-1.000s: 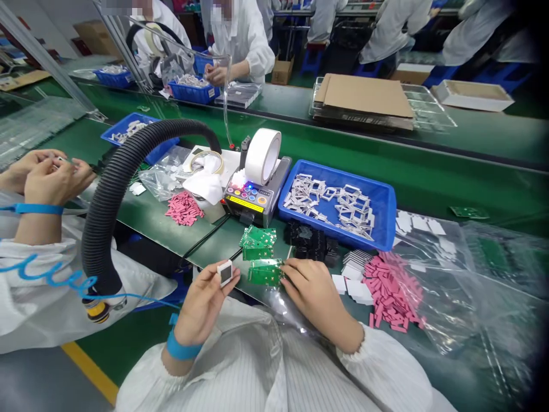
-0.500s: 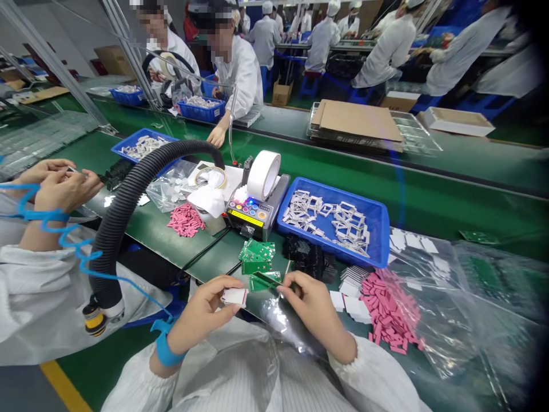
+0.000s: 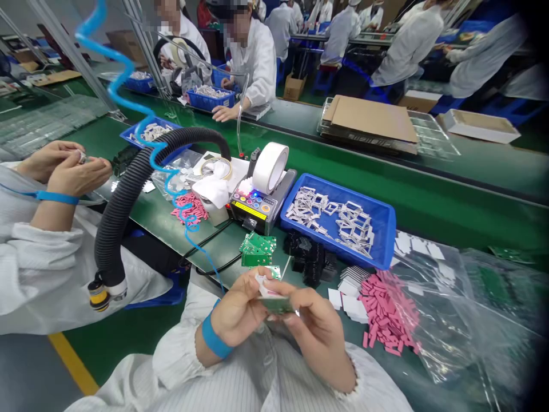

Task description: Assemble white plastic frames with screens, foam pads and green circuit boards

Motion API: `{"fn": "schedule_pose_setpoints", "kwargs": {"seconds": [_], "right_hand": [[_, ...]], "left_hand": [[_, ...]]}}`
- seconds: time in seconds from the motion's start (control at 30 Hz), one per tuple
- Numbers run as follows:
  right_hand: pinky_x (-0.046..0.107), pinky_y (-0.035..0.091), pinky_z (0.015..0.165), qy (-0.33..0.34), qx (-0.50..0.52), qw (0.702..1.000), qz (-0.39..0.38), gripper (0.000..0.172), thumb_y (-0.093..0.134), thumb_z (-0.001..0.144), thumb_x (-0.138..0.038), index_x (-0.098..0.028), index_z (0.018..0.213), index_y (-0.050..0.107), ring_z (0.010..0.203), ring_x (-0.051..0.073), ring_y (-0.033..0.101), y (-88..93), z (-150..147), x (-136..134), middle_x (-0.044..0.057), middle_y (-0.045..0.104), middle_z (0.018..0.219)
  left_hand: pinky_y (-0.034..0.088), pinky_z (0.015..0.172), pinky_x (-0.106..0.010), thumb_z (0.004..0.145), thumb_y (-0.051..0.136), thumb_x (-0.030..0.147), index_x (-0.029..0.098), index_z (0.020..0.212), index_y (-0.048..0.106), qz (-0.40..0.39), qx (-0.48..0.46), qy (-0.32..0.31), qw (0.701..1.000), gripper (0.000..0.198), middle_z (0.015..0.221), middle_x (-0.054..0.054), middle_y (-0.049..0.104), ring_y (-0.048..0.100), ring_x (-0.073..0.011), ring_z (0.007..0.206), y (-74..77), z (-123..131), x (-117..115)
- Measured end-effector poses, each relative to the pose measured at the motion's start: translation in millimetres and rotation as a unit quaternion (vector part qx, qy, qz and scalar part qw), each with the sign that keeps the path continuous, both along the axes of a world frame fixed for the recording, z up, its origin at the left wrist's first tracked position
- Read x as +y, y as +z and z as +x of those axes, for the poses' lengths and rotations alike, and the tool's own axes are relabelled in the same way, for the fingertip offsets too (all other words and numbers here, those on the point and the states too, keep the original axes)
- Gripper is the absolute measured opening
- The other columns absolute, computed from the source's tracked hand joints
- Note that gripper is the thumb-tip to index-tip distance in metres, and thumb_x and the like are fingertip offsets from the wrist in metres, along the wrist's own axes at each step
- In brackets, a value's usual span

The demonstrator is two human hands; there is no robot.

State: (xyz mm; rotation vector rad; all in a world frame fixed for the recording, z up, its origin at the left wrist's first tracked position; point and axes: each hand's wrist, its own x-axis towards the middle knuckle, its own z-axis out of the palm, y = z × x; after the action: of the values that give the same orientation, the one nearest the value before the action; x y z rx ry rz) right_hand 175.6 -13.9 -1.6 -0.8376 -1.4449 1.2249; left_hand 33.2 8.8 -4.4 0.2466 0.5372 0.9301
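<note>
Two hands meet over the person's lap, at the near edge of the bench [image 3: 146, 215], around a green circuit board [image 3: 277, 304] and a small white piece [image 3: 262, 284]. The right hand [image 3: 319, 323] grips the board by its end between thumb and fingers, edge toward the camera. The left hand [image 3: 240, 313] pinches the white piece, which shows a bit of pink, just above the board; its fingers also seem to touch the board, though the blur makes that hard to be sure of. A blue strap [image 3: 214, 337] circles the left wrist. Just beyond the hands lies a loose pile of green boards [image 3: 258, 247], with a cluster of black parts [image 3: 311, 260] to its right. Behind these stand a tape machine [image 3: 253, 209] with a roll of white tape [image 3: 270, 167] on top and a blue tray [image 3: 390, 237] holding white frames [image 3: 354, 226]. To the right of the right hand are white cards [image 3: 354, 309], a heap of pink strips [image 3: 386, 315] and a clear plastic bag [image 3: 446, 337] partly over the strips. On the left, a thick black hose [image 3: 118, 209] arches over the bench, and beyond it a co-worker's hands [image 3: 75, 171] hold something small. Flat cardboard [image 3: 369, 117] lies on the far side.
</note>
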Motion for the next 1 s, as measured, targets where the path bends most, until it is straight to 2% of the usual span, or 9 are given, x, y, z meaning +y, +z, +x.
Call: {"fn": "schedule_pose_setpoints", "kwargs": {"seconds": [0.07, 0.17, 0.23, 0.3, 0.47, 0.53, 0.63, 0.73, 1.0], "right_hand": [[0.028, 0.053, 0.066, -0.004, -0.008, 1.0, 0.024, 0.004, 0.057, 0.087, -0.025, -0.023, 0.084, 0.055, 0.079, 0.016, 0.067, 2.7, 0.7, 0.3, 0.008, 0.069, 0.11], [0.024, 0.053, 0.059, -0.042, 0.012, 0.999, 0.002, 0.003, 0.061, 0.085, -0.023, -0.025, 0.084, 0.059, 0.07, 0.014, 0.066, 10.9, 5.1, 3.4, 0.002, 0.072, 0.09], [0.02, 0.047, 0.044, -0.072, 0.006, 0.997, -0.013, 0.004, 0.064, 0.083, -0.024, -0.026, 0.086, 0.063, 0.049, 0.009, 0.058, 17.9, 10.5, 8.0, -0.002, 0.069, 0.074], [0.02, 0.045, 0.04, -0.083, -0.016, 0.996, 0.01, 0.007, 0.064, 0.083, -0.023, -0.026, 0.088, 0.066, 0.042, 0.008, 0.053, 24.5, 16.6, 14.2, -0.002, 0.069, 0.073], [0.03, 0.057, 0.063, 0.005, -0.044, 0.99, 0.131, 0.013, 0.063, 0.083, -0.036, -0.025, 0.086, 0.069, 0.077, 0.018, 0.067, 32.3, 23.0, 27.5, 0.005, 0.072, 0.088], [0.03, 0.056, 0.064, 0.033, -0.048, 0.988, 0.14, 0.018, 0.059, 0.085, -0.039, -0.024, 0.088, 0.069, 0.077, 0.017, 0.067, 31.8, 21.5, 29.6, 0.006, 0.071, 0.089], [0.031, 0.055, 0.072, 0.035, -0.09, 0.982, 0.161, 0.012, 0.056, 0.088, -0.022, -0.024, 0.094, 0.067, 0.081, 0.016, 0.067, 30.7, 18.9, 30.3, 0.005, 0.071, 0.093], [0.033, 0.054, 0.076, 0.039, -0.129, 0.974, 0.184, 0.021, 0.056, 0.086, -0.01, -0.024, 0.098, 0.063, 0.084, 0.015, 0.067, 31.5, 18.2, 30.9, 0.005, 0.071, 0.098], [0.031, 0.054, 0.073, 0.102, -0.179, 0.946, 0.251, 0.016, 0.051, 0.09, -0.013, -0.023, 0.098, 0.06, 0.087, 0.014, 0.065, 33.8, 21.1, 42.9, 0.006, 0.07, 0.1]], "left_hand": [[0.045, 0.053, -0.021, 0.057, 0.08, 0.047, 0.017, 0.083, 0.065, -0.035, 0.002, 0.014, 0.999, 0.042, 0.066, 0.001, 0.063, 0.058, -0.0107, 0.058, 0.3, 0.3, -0.3], [0.049, 0.063, -0.025, 0.063, 0.078, 0.043, 0.017, 0.096, 0.068, -0.038, 0.03, 0.018, 0.999, 0.043, 0.075, -0.002, 0.067, 0.062, -0.0124, 0.067, 1.5, -4.9, 0.0], [0.05, 0.068, -0.028, 0.068, 0.074, 0.043, 0.016, 0.101, 0.068, -0.021, 0.041, -0.021, 0.999, 0.042, 0.077, -0.003, 0.068, 0.063, -0.0136, 0.07, 2.8, -9.2, -0.9], [0.052, 0.068, -0.03, 0.071, 0.071, 0.045, 0.014, 0.1, 0.068, -0.006, 0.045, -0.087, 0.995, 0.042, 0.076, -0.005, 0.068, 0.064, -0.0141, 0.065, 4.7, -12.4, -3.1], [0.052, 0.053, -0.028, 0.074, 0.067, 0.046, 0.009, 0.078, 0.07, 0.022, 0.021, -0.174, 0.984, 0.037, 0.065, -0.007, 0.066, 0.062, -0.0141, 0.051, 10.2, -14.5, -8.9], [0.052, 0.051, -0.027, 0.075, 0.066, 0.047, 0.01, 0.078, 0.07, 0.026, 0.009, -0.175, 0.984, 0.038, 0.066, -0.008, 0.067, 0.063, -0.0152, 0.051, 11.5, -15.1, -10.0], [0.051, 0.049, -0.025, 0.075, 0.066, 0.045, 0.009, 0.077, 0.07, 0.016, 0.013, -0.176, 0.984, 0.036, 0.068, -0.009, 0.069, 0.065, -0.0157, 0.052, 12.3, -17.7, -10.2], [0.052, 0.05, -0.025, 0.075, 0.066, 0.045, 0.009, 0.077, 0.071, 0.022, 0.023, -0.182, 0.983, 0.036, 0.071, -0.01, 0.07, 0.066, -0.0163, 0.054, 12.8, -22.1, -9.3], [0.053, 0.056, -0.025, 0.075, 0.064, 0.049, 0.009, 0.087, 0.071, 0.054, 0.035, -0.207, 0.976, 0.042, 0.079, -0.013, 0.073, 0.069, -0.019, 0.066, 15.2, -31.3, -6.7]]}}
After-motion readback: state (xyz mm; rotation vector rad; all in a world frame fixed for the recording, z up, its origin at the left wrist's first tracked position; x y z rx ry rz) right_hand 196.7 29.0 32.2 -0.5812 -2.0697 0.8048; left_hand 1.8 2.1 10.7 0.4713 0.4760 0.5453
